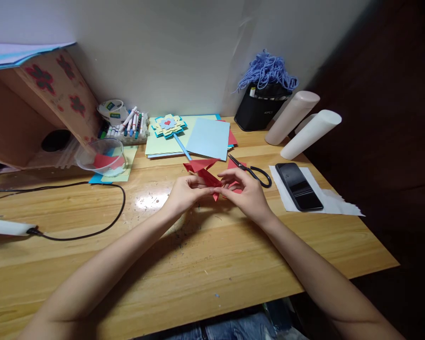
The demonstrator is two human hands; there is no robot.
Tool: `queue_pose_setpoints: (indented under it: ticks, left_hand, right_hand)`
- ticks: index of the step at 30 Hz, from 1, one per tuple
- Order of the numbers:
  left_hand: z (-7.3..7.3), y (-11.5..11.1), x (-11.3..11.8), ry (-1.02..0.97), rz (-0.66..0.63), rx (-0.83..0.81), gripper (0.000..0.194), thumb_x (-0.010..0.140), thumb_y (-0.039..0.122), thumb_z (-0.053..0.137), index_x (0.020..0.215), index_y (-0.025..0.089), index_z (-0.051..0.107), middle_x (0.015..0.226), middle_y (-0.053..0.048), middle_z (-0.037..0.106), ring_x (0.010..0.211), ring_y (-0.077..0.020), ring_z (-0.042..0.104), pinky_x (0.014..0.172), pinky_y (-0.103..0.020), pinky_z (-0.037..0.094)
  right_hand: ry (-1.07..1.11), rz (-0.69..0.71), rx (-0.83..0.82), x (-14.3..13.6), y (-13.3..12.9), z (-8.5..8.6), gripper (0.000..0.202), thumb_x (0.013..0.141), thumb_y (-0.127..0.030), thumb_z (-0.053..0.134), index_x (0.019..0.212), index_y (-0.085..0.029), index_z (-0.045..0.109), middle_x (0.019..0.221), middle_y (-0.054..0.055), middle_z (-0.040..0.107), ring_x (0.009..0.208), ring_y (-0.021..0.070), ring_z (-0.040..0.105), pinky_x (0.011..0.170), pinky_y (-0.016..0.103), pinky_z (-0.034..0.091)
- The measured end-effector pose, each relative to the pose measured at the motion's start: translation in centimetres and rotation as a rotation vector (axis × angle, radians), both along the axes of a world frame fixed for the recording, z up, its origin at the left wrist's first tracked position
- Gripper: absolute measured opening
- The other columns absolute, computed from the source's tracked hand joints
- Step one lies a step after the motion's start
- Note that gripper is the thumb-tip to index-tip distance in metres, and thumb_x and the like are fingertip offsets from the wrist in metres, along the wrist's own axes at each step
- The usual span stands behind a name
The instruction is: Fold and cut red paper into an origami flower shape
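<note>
Between my two hands, above the middle of the wooden table (198, 274), is a piece of folded red paper (207, 175). My left hand (188, 192) pinches its lower left part, with the thumb in front. From the other side my right hand (247, 192) grips its lower right part between thumb and fingertips. The two thumbs nearly meet at the paper's lower edge. Just behind my right hand lie black-handled scissors (260, 175) and some red paper pieces (238, 164), partly hidden by the hand.
A layered paper flower (168, 125) rests on coloured sheets (209, 138) at the back. Right are a phone (299, 186), two white rolls (311, 134) and a black pen case (260, 111) topped with blue yarn. Left are a plastic bowl (80, 160), markers (131, 123), a cardboard box (60, 94) and a corded tool (9, 226).
</note>
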State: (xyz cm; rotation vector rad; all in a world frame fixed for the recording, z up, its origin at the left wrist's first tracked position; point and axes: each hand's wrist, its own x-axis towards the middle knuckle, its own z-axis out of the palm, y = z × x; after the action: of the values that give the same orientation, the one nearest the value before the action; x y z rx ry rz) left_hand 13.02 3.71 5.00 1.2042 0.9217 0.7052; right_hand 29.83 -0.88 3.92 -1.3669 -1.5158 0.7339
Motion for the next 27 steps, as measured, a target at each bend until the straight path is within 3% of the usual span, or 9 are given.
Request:
queue_pose_setpoints:
  ticks: [5, 12, 20, 27]
  left_hand:
    - [0.12, -0.15, 0.13, 0.036, -0.002, 0.008, 0.014, 0.058, 0.015, 0.074, 0.072, 0.014, 0.071, 0.073, -0.006, 0.072, 0.067, -0.0167, 0.065, 0.073, -0.033, 0.051]
    - [0.26, -0.18, 0.28, -0.02, -0.009, 0.024, 0.005, 0.063, 0.012, 0.066, 0.067, 0.015, 0.067, 0.067, -0.002, 0.07, 0.065, -0.0145, 0.064, 0.071, -0.03, 0.051]
    - [0.37, -0.28, 0.26, -0.063, -0.057, 0.018, 0.01, 0.069, 0.022, 0.067, 0.07, 0.013, 0.063, 0.07, -0.001, 0.064, 0.065, -0.0119, 0.057, 0.067, -0.026, 0.045]
    - [0.31, -0.22, 0.15, -0.055, -0.042, 0.041, 0.011, 0.072, 0.024, 0.064, 0.071, 0.014, 0.061, 0.068, 0.001, 0.059, 0.063, -0.0104, 0.052, 0.065, -0.024, 0.04]
  right_hand:
    - [-0.205, 0.023, 0.2, 0.37, -0.27, 0.25, 0.017, 0.082, -0.027, 0.06, 0.097, -0.024, 0.066, 0.091, 0.004, 0.07, 0.079, 0.018, 0.065, 0.072, 0.033, 0.054]
    - [-0.302, 0.046, 0.354, 0.39, -0.35, 0.26, 0.018, 0.085, -0.019, 0.054, 0.097, -0.024, 0.067, 0.09, 0.003, 0.071, 0.081, 0.0175, 0.065, 0.073, 0.033, 0.052]
    - [-0.436, 0.039, 0.388, 0.28, -0.16, -0.11, 0.02, 0.084, -0.017, 0.05, 0.095, -0.023, 0.066, 0.086, 0.004, 0.07, 0.079, 0.0178, 0.064, 0.072, 0.032, 0.053]
    - [-0.509, 0.135, 0.41, 0.67, -0.03, -0.25, 0.032, 0.087, -0.016, 0.046, 0.112, -0.023, 0.063, 0.097, 0.006, 0.068, 0.087, 0.0181, 0.064, 0.078, 0.033, 0.054]
